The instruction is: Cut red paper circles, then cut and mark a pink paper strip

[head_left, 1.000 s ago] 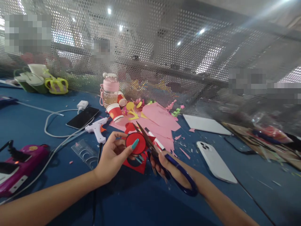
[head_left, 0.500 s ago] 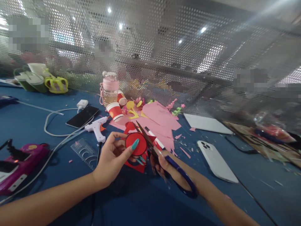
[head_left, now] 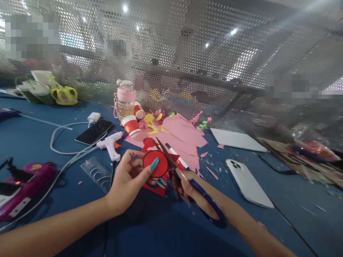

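Between thumb and fingers, my left hand [head_left: 134, 175] pinches a red paper circle [head_left: 152, 157] with a dark outline. My right hand [head_left: 187, 185] is closed round the blue handles of a pair of scissors [head_left: 171, 161]. The blades are parted and lie along the circle's right edge; whether they touch the paper I cannot tell. Below and behind the hands are more red paper pieces [head_left: 154, 190]. Pink paper sheets [head_left: 182, 130] lie beyond them, with a white marker [head_left: 178, 157] on top.
To the left are a hot glue gun [head_left: 109, 144], a stencil ruler [head_left: 96, 173], a black phone [head_left: 94, 132] and a purple power strip [head_left: 34, 185] with cables. A pink-lidded bottle [head_left: 125, 100] and a red paper cup [head_left: 130, 126] stand behind. A white phone [head_left: 249, 184] lies right.
Both hands keep almost the same pose. The scissors and right hand shift very slightly to the right; the circle stays in my left hand.
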The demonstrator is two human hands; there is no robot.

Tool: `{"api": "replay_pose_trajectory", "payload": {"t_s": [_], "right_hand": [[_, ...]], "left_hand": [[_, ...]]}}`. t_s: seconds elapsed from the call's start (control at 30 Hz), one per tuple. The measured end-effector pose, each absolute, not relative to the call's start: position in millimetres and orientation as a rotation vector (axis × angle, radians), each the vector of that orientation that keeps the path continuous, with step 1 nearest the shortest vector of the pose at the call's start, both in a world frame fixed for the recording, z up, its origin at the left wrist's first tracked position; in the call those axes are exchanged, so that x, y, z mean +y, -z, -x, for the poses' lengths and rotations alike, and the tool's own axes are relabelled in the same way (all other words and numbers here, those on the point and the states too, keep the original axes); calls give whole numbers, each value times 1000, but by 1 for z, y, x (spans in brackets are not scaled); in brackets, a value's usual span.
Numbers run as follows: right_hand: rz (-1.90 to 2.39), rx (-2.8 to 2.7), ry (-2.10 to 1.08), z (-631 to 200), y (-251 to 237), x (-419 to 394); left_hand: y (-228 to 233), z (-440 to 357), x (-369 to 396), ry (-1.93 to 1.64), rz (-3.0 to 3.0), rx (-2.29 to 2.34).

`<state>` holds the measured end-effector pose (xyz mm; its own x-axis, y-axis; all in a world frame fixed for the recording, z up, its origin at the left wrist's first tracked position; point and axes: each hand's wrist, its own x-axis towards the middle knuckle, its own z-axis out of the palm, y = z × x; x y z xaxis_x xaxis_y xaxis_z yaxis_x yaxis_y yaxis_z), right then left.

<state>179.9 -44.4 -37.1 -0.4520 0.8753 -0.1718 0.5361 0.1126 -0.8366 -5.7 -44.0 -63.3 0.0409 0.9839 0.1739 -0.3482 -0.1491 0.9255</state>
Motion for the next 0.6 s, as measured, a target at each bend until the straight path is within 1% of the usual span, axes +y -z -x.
{"api": "replay_pose_trajectory", "payload": {"t_s": [0.17, 0.43, 0.6], "right_hand": [[1339, -2076, -1164, -180, 40, -47], [1364, -2069, -1141, -180, 37, -50], [1400, -2063, -1050, -179, 34, -53]], "left_hand": [[63, 5, -44, -1411, -1102, 816], [62, 7, -44, -1404, -1130, 820], [62, 7, -44, -1400, -1137, 797]]}}
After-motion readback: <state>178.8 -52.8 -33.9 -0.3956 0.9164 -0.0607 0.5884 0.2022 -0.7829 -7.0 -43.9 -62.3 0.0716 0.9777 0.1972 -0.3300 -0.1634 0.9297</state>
